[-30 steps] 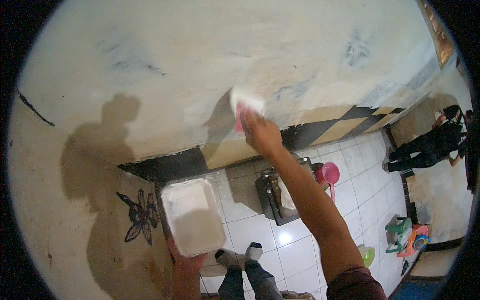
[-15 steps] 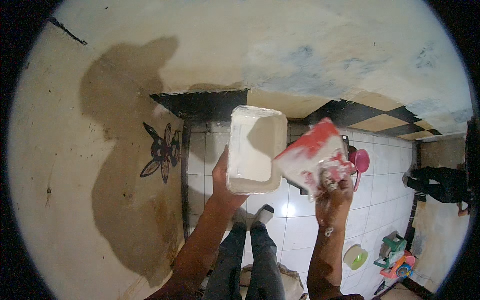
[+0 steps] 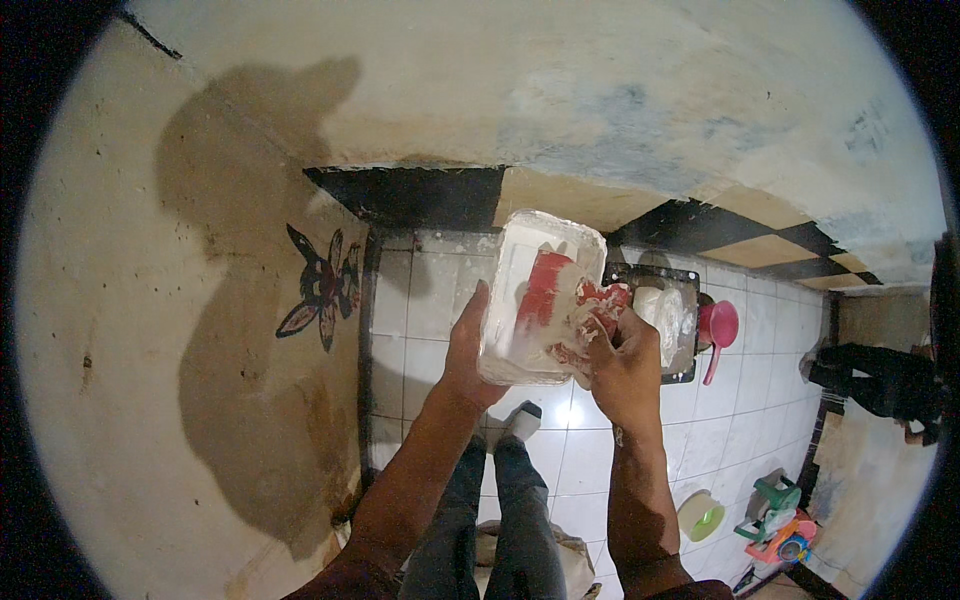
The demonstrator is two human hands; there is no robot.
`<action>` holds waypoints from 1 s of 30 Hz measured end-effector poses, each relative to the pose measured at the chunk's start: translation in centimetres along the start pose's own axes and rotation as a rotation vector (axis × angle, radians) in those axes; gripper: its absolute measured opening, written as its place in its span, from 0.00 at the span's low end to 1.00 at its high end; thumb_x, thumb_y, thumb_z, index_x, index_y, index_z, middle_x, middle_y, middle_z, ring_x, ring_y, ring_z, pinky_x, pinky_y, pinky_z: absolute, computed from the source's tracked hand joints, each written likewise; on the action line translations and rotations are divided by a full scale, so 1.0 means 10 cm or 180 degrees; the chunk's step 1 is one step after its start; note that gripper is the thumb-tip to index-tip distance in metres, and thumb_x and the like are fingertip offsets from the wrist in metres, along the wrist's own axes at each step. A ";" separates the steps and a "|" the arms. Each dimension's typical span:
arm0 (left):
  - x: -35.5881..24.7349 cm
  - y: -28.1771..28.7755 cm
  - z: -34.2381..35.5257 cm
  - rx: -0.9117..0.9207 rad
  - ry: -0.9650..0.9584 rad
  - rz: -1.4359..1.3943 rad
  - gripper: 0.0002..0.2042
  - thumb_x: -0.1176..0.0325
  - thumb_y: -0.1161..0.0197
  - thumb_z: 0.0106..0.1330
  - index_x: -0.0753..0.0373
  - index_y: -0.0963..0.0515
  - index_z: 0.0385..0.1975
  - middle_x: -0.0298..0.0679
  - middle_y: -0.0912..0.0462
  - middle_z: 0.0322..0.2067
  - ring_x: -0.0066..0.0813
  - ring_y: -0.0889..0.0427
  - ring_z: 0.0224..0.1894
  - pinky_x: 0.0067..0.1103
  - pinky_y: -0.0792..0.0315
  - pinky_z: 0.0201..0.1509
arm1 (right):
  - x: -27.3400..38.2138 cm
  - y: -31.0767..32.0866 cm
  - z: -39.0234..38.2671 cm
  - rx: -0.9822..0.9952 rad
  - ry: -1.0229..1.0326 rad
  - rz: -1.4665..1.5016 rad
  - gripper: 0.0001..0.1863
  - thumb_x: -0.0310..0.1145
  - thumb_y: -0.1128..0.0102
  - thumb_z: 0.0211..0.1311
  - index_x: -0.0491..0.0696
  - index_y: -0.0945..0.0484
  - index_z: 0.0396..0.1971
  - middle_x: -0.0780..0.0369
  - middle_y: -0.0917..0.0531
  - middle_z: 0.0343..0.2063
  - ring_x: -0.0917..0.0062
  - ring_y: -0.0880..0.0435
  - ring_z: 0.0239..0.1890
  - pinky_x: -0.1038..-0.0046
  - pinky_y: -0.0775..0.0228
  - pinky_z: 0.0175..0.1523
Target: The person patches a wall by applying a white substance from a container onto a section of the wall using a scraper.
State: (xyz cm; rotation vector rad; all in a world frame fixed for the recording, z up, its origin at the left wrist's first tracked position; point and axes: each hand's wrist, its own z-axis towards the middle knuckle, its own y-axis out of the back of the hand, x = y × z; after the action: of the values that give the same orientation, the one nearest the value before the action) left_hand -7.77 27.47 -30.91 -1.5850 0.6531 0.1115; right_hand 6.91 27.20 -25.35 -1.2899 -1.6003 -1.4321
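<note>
My left hand grips a white rectangular tub by its left side, holding it above the tiled floor. White paste coats the inside of the tub. A red, flat-bladed scraper smeared with the same paste is in my right hand, whose fingers are closed round its upper part. The blade reaches into the tub, though whether its edge touches the bottom cannot be seen. Paste clings to the fingers and wrist of my right hand.
A black tray with a white heap stands right of the tub, beside a pink dipper. Lower right are a light green bowl and a green stool. Another person's dark-clothed legs show far right. Walls rise ahead and left.
My right hand has brought the scraper leftward from beside the tub to inside it. The tub has shifted slightly right and tilted, uncovering the black tray and its white heap.
</note>
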 end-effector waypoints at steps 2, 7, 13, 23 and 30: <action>0.05 0.08 0.01 -0.0155 0.0083 0.0004 0.31 0.44 0.63 0.71 0.63 0.41 0.63 0.50 0.31 0.58 0.45 0.29 0.58 0.41 0.34 0.62 | 0.05 -0.01 0.02 0.0149 0.0146 -0.0231 0.10 0.22 0.50 0.60 0.35 0.23 0.39 0.59 0.18 0.31 0.82 0.22 0.33 0.78 0.28 0.38; 0.14 0.23 0.08 -0.0299 0.0635 -0.1333 0.29 0.46 0.61 0.71 0.63 0.40 0.62 0.49 0.30 0.56 0.44 0.27 0.56 0.40 0.32 0.60 | 0.07 -0.09 0.06 0.0380 -0.0012 0.0117 0.10 0.21 0.51 0.61 0.35 0.23 0.40 0.59 0.18 0.34 0.82 0.21 0.34 0.78 0.27 0.38; 0.21 0.26 0.03 -0.0364 0.0694 -0.1090 0.26 0.50 0.60 0.72 0.62 0.39 0.61 0.47 0.29 0.55 0.41 0.25 0.54 0.37 0.30 0.59 | -0.10 -0.12 0.11 0.0435 -0.0008 0.0027 0.10 0.20 0.53 0.61 0.34 0.24 0.40 0.58 0.18 0.34 0.81 0.21 0.35 0.78 0.25 0.38; 0.27 0.13 -0.05 -0.0495 0.0566 -0.0373 0.27 0.49 0.64 0.73 0.63 0.40 0.62 0.48 0.28 0.55 0.43 0.26 0.56 0.40 0.31 0.60 | -0.12 0.02 -0.05 0.0351 -0.0486 0.1205 0.09 0.21 0.50 0.63 0.36 0.26 0.41 0.57 0.19 0.33 0.77 0.18 0.33 0.74 0.19 0.39; 0.18 0.09 -0.16 -0.0250 -0.0282 0.1664 0.28 0.54 0.51 0.65 0.64 0.39 0.60 0.47 0.27 0.53 0.40 0.25 0.54 0.36 0.30 0.58 | -0.15 0.22 -0.14 -0.0053 -0.0373 0.1456 0.06 0.29 0.46 0.64 0.42 0.24 0.35 0.66 0.26 0.19 0.83 0.30 0.18 0.79 0.40 0.21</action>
State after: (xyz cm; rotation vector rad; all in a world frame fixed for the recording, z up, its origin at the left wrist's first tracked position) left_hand -7.18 25.34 -32.30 -1.4413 0.9899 0.5971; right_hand 9.28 25.34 -25.68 -1.6460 -1.2535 -1.1031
